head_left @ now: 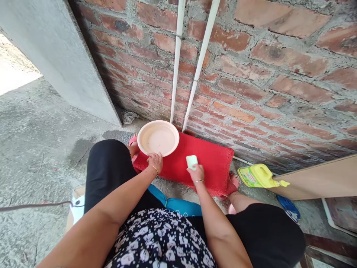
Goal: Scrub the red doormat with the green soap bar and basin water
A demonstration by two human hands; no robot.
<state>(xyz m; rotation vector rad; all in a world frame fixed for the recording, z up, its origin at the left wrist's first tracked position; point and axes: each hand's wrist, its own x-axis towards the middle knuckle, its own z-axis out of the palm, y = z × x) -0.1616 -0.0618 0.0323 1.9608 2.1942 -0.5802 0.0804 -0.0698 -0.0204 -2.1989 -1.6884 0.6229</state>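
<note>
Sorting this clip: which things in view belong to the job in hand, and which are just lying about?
In use:
- pale green block, held in the right hand
- red mat, under the block
- basin, left hand at its rim

Apparently lying about:
- yellow jug
- blue item
- crumpled pale cloth

Pale block (191, 160) partly behind right hand (196, 173)

At centre, my right fingers (192, 171) are holding a smooth, matt block (191, 160) over fuzzy red cloth (213, 162); left of it, a basin (158, 140) is looking smooth and plastic. Rough brick (290, 57) is filling the upper right, matt concrete floor (36, 141) the left.
</note>
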